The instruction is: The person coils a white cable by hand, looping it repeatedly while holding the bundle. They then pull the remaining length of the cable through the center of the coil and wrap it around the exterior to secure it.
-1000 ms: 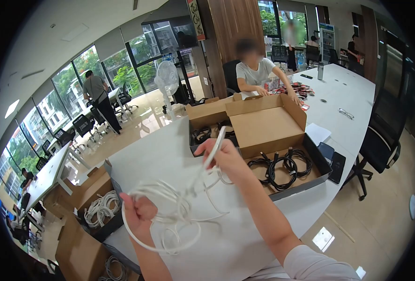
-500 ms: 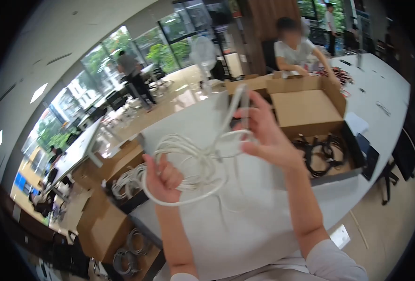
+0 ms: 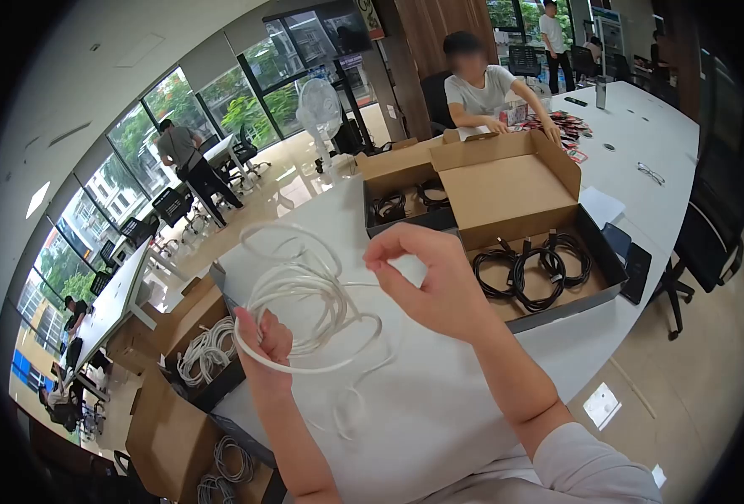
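A loose coil of white cable (image 3: 304, 294) hangs above the white table. My left hand (image 3: 264, 340) is closed around its left side, with the thumb pointing up. Several loops spread above and to the right of that hand, and a thin tail dangles below. My right hand (image 3: 426, 273) is right of the coil, its fingers curled and the thumb near the index finger in a pinch. One strand runs from the coil to these fingertips; the gripped bit itself is hidden.
Black cables (image 3: 531, 273) lie in an open cardboard box (image 3: 510, 189) at right, with another box behind. At left, boxes hold white cables (image 3: 206, 353) and grey cables (image 3: 233, 462). A co-worker (image 3: 481, 88) sits across the table; eyeglasses (image 3: 651, 174) lie at right.
My right hand has come down and left, its spread fingers curling into a pinch. The loops it held up have dropped back toward the coil. My left hand keeps its hold.
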